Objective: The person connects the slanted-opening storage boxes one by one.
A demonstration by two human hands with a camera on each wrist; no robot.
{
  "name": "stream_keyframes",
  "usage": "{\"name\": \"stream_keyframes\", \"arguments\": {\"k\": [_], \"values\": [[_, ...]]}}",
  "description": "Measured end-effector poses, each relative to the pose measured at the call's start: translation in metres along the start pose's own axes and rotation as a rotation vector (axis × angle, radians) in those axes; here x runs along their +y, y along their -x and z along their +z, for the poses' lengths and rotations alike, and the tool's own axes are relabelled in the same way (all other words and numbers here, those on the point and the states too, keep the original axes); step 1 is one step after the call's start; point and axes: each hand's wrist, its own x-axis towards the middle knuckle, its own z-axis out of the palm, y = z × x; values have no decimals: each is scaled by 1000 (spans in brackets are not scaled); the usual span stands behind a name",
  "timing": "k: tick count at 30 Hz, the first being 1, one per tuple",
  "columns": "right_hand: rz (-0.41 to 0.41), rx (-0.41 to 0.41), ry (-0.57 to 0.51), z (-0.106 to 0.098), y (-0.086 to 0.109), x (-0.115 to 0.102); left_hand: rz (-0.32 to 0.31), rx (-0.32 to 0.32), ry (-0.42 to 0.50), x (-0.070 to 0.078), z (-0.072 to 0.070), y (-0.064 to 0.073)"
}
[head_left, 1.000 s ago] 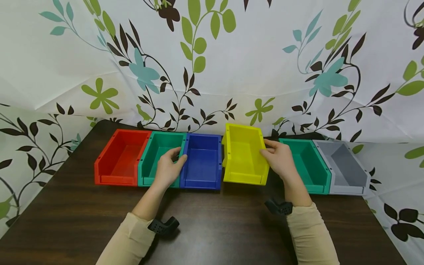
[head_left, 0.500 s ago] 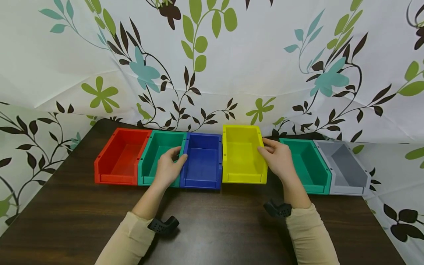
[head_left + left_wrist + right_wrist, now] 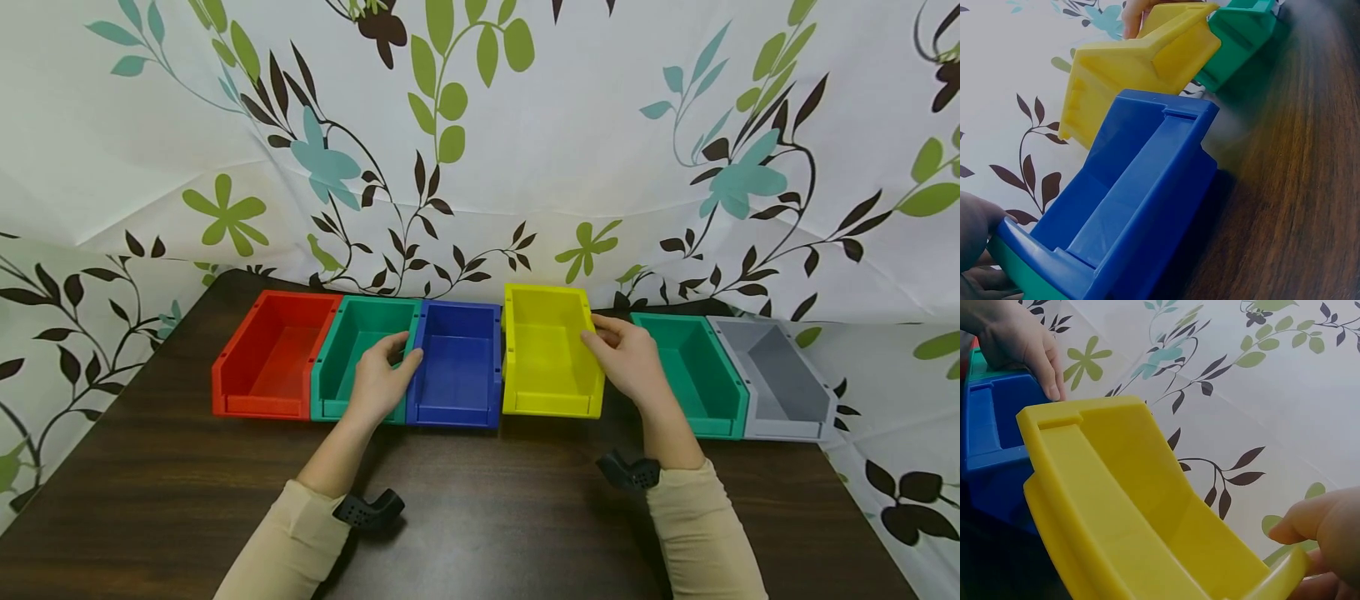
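My right hand (image 3: 630, 354) pinches the right wall of a yellow plastic storage bin (image 3: 551, 346), thumb on the inner side and fingers outside. The yellow bin appears raised off the table, close beside the blue bin (image 3: 453, 414). With its thumb and fingers, my left hand (image 3: 378, 383) grips the adjoining walls of the left green bin (image 3: 375, 321) and the blue bin. In the left wrist view, the blue bin (image 3: 1147, 169) stands in front of the yellow bin (image 3: 1166, 59). In the right wrist view, the thumb (image 3: 1297, 525) lies over the yellow bin's (image 3: 1104, 506) rim.
A red bin (image 3: 262, 406) stands at the row's left end. Right of my right hand are another green bin (image 3: 693, 375) and a grey bin (image 3: 787, 429), side by side. Dark wood table (image 3: 495, 517) lies in front; a leaf-patterned cloth (image 3: 525, 167) hangs behind.
The yellow bin has swung from slightly turned to nearly in line with the blue bin and shifted a little left, together with my right hand. My left hand has stayed in place.
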Motion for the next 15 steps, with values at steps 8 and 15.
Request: {"name": "stream_keyframes", "arguments": {"k": [8, 15], "values": [[-204, 210, 111, 8, 7, -6, 1, -3, -8, -2, -1, -1], [-590, 218, 282, 23, 19, -19, 2, -4, -19, -1, 0, -1]]}}
